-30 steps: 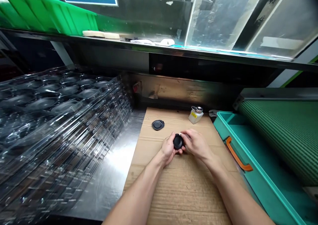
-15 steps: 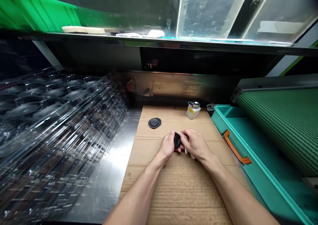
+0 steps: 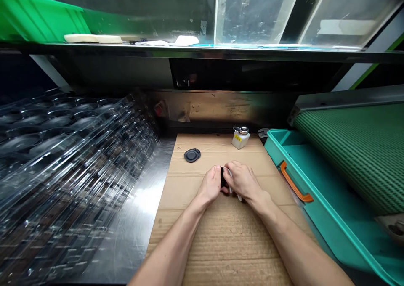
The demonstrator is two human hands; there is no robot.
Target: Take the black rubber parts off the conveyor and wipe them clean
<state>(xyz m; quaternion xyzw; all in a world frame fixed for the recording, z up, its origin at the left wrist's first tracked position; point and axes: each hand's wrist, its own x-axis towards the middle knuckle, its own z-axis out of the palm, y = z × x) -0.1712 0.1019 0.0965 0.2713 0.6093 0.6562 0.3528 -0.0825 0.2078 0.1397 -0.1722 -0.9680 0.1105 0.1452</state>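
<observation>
Over the cardboard sheet [image 3: 217, 244], my left hand [image 3: 211, 184] is closed round a small black part [image 3: 222, 177], seen nearly edge-on. Close against it, my right hand [image 3: 243, 180] pinches a white cloth [image 3: 239, 197] at the part's right side; much of the cloth is hidden under the fingers. Up and to the left, a round black part [image 3: 192, 155] with a small tab lies flat on the cardboard. A white bottle [image 3: 240, 138] with a metal top and yellow label stands near the back edge.
Stacked clear plastic trays [image 3: 72, 164] fill the left. At right are a teal bin [image 3: 334, 193] with an orange handle and a green conveyor belt [image 3: 353, 139]. A shelf [image 3: 221, 54] crosses above, with a green crate [image 3: 41, 17].
The held black part has turned so that less of its face shows between my hands. The view has shifted slightly, moving the surroundings a little left.
</observation>
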